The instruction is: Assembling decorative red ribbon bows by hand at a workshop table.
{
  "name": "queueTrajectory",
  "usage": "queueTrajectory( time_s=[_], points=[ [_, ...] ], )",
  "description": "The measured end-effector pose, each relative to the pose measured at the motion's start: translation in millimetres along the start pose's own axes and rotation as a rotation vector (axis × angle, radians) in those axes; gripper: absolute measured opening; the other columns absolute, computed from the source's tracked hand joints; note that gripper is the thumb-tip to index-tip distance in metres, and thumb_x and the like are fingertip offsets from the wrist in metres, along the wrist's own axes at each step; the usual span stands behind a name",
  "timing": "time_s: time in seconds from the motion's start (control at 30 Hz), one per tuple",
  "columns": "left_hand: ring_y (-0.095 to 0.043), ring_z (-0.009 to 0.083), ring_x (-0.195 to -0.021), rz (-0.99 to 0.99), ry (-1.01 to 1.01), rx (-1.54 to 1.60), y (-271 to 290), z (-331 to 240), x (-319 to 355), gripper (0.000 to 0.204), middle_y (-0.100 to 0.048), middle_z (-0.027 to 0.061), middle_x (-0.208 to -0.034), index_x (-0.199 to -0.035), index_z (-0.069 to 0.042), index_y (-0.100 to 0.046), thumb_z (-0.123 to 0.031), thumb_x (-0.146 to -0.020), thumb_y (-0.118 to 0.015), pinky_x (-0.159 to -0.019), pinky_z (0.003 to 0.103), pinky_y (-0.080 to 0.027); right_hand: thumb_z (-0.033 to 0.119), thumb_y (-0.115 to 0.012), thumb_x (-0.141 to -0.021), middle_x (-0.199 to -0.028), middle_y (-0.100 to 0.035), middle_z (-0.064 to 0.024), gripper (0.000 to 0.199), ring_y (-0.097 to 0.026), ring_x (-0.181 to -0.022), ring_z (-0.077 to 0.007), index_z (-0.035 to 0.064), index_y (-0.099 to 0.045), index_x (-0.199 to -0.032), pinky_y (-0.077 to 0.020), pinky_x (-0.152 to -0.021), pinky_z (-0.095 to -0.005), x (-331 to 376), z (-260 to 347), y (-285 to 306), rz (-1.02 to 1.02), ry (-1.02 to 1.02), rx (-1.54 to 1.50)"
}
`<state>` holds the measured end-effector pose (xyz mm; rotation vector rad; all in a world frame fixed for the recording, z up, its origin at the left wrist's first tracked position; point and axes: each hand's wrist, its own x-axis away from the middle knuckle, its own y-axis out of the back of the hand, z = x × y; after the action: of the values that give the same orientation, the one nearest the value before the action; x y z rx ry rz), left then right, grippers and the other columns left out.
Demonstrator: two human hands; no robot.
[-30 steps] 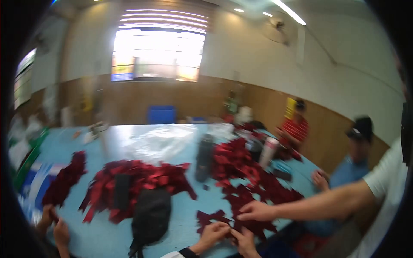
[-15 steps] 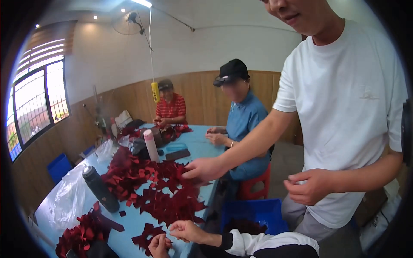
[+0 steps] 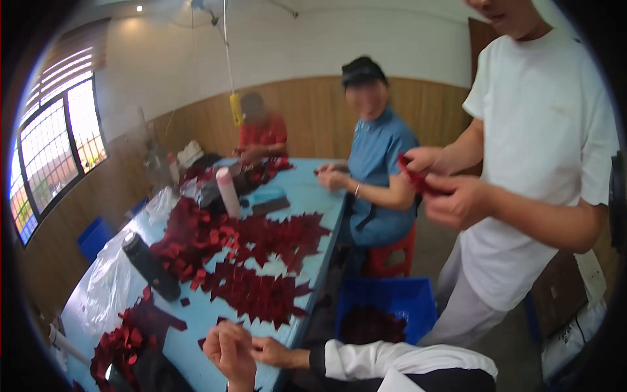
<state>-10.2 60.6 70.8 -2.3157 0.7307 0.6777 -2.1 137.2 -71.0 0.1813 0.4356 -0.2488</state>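
Observation:
My left hand (image 3: 230, 349) is raised over the near edge of the light blue table (image 3: 186, 330), its fingers curled inward. Close against it is my right hand (image 3: 271, 353), fingers drawn together, the tips partly hidden behind the left. Anything they pinch is too small or too covered to make out. A bit of dark red fabric peeks out behind the left hand. Just beyond lies a spread of jagged dark red fabric pieces (image 3: 258, 292). Left of my hands is a heap of small red fabric pieces (image 3: 127, 340).
A dark thermos (image 3: 151, 266) and a pink bottle (image 3: 228, 193) stand among more red pieces (image 3: 189, 238). A blue bin (image 3: 418, 304) holds dark red material. At right a standing person (image 3: 535, 150) holds red fabric; two people sit farther along the table.
My hands have come together, the left rising in front of the right. The standing person's hand has left the table pile and now holds red fabric with the other. The view has shifted.

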Motion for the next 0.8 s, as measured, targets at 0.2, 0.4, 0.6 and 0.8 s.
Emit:
queueTrajectory(
  time_s=[0.2, 0.4, 0.6, 0.8],
  points=[
    [-0.036, 0.0135, -0.047, 0.14, -0.305, 0.199, -57.4, -48.7, -10.6, 0.033, -0.045, 0.0043, -0.06, -0.068, -0.006, -0.042, -0.028, -0.093, -0.045, -0.045, 0.025, -0.032, 0.015, -0.057, -0.084, -0.064, -0.055, -0.0078, 0.014, -0.051, -0.058, -0.0138, 0.0007, -0.054, -0.083, -0.0429, -0.056, -0.0279, 1.1, -10.3, -6.9, 0.012, 0.014, -0.016],
    [-0.042, 0.0127, -0.053, 0.179, -0.499, 0.47, -63.5, -63.2, -12.4, 0.038, -0.049, 0.002, -0.062, -0.066, -0.009, -0.048, -0.036, -0.093, -0.045, -0.05, 0.025, -0.035, 0.012, -0.058, -0.084, -0.074, -0.06, -0.009, 0.013, -0.058, -0.066, -0.0151, 0.0024, -0.057, -0.093, -0.0464, -0.062, -0.0266, 3.8, -3.3, -1.5, 0.099, -0.108, 0.056],
    [-0.043, 0.0144, -0.055, 0.214, -0.542, 0.514, -40.0, -72.1, -15.6, 0.042, -0.049, 0.0019, -0.061, -0.066, -0.011, -0.047, -0.044, -0.092, -0.043, -0.052, 0.027, -0.036, 0.01, -0.059, -0.083, -0.067, -0.059, -0.007, 0.01, -0.055, -0.059, -0.0123, 0.0021, -0.056, -0.088, -0.044, -0.056, -0.0258, 3.9, 10.4, 0.6, 0.106, -0.088, 0.088],
    [-0.042, 0.0139, -0.052, 0.196, -0.515, 0.674, -32.5, -68.8, -24.9, 0.046, -0.049, 0.0017, -0.061, -0.065, -0.01, -0.048, -0.047, -0.091, -0.042, -0.053, 0.026, -0.038, 0.009, -0.059, -0.082, -0.066, -0.057, -0.0057, 0.008, -0.052, -0.058, -0.0116, 0.0025, -0.057, -0.087, -0.0428, -0.055, -0.0253, 6.1, 10.4, -3.1, 0.034, -0.09, 0.07]
  ],
)
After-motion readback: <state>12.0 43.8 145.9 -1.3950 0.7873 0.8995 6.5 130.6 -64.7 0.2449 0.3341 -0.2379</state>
